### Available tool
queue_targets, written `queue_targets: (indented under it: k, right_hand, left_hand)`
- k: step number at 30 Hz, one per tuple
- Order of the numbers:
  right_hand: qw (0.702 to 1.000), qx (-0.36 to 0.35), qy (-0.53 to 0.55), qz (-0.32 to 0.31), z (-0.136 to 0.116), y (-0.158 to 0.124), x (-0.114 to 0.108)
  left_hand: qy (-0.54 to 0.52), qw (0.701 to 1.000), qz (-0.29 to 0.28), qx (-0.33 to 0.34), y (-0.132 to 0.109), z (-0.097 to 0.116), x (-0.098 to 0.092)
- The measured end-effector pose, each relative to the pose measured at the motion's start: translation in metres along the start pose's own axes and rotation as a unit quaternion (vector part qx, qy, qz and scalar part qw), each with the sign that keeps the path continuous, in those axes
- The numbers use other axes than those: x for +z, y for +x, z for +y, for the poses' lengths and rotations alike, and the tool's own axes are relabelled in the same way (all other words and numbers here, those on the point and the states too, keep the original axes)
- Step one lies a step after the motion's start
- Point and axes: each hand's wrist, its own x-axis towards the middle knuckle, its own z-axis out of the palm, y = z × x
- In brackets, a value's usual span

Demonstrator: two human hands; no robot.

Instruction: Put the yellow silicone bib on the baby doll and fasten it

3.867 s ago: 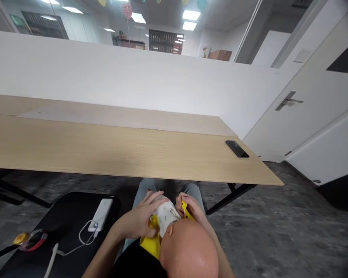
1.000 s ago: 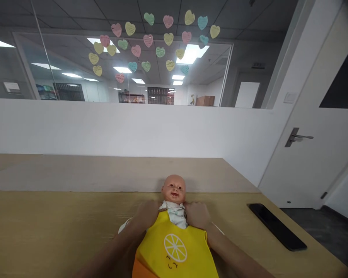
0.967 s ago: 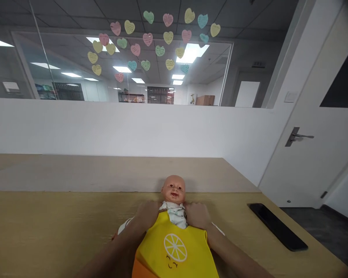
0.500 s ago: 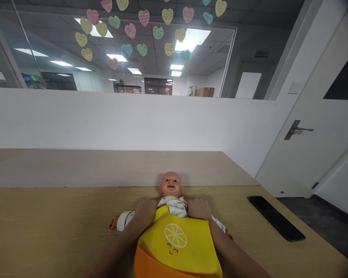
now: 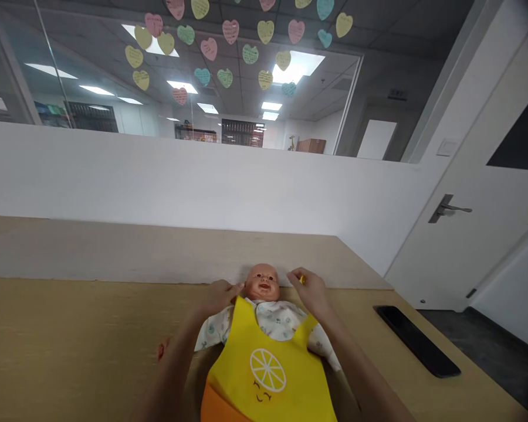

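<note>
Head view shows, nearest, the orange pocket of the yellow bib; the bib spreads below and between both hands, covering part of the doll, with its long axis pointing away from the person. Right of the right grip, a dark phone lies apart on the table. The right hand pinches something yellow, seemingly the end of one strap. The left hand is at the tip of the other strap; whether it grasps this, one cannot tell. Farther, the doll's head lies between the grips, nearer to the left hand.
</note>
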Motion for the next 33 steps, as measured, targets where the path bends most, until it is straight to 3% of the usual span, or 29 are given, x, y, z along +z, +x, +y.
queue_targets:
  k: [6,11,15,17,21,24,28,30,33]
  right_hand:
    - [0.974,0.023,0.149,0.169,-0.006,0.036,0.008]
    - [0.963,0.043,0.167,0.206,-0.003,0.052,0.016]
    - [0.992,0.044,0.082,0.083,0.005,0.051,0.019]
    - [0.999,0.030,0.044,0.007,0.009,0.048,0.016]
    - [0.994,0.016,-0.061,-0.085,0.010,0.042,-0.002]
    - [0.968,0.054,-0.100,-0.222,0.005,0.033,-0.014]
    - [0.900,0.126,-0.040,-0.416,-0.001,0.023,-0.017]
    - [0.873,0.136,-0.011,-0.469,0.000,0.021,-0.014]
    - [0.865,0.140,-0.012,-0.481,0.004,0.022,-0.011]
  left_hand:
    - [-0.068,0.994,-0.084,0.035,-0.001,0.011,-0.001]
    - [-0.034,0.996,-0.080,0.004,-0.003,0.017,-0.001]
    - [-0.100,0.989,-0.108,0.003,0.003,0.012,0.007]
    - [-0.126,0.988,-0.085,0.001,0.007,0.009,0.012]
    - [-0.141,0.989,-0.052,-0.004,0.007,0.011,0.013]
    - [-0.137,0.989,-0.049,-0.002,0.001,0.015,0.003]
    - [-0.176,0.981,-0.066,0.037,-0.009,0.015,-0.012]
    - [-0.205,0.974,-0.068,0.062,-0.011,0.015,-0.016]
    - [-0.229,0.968,-0.048,0.094,-0.008,0.014,-0.016]
